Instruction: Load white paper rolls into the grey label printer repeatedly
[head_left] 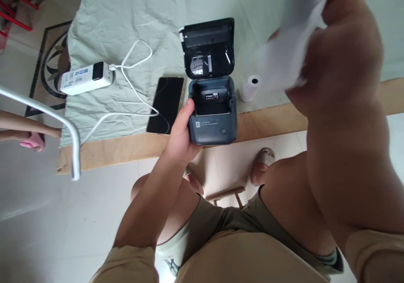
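My left hand (181, 133) grips a dark blue-grey portable label printer (213, 129) by its left side, thumb along the edge. The printer's black lid (208, 47) is swung up, and its inner compartment shows a small printed sticker. High on the right, close to the camera, my right hand (337, 51) is closed around a white piece of paper (284, 51) with a dark upper edge. Motion blurs that paper, so its exact form is unclear. Just right of the printer, a white paper roll (248, 89) stands upright on the cloth.
A phone (166, 104) lies left of the printer. Farther left is a white power bank (86, 78) with a white cable (126, 66) looping across the green tablecloth (126, 18). A thick white curved rod (67, 125) crosses the left side. Another person's legs (28, 125) appear at far left.
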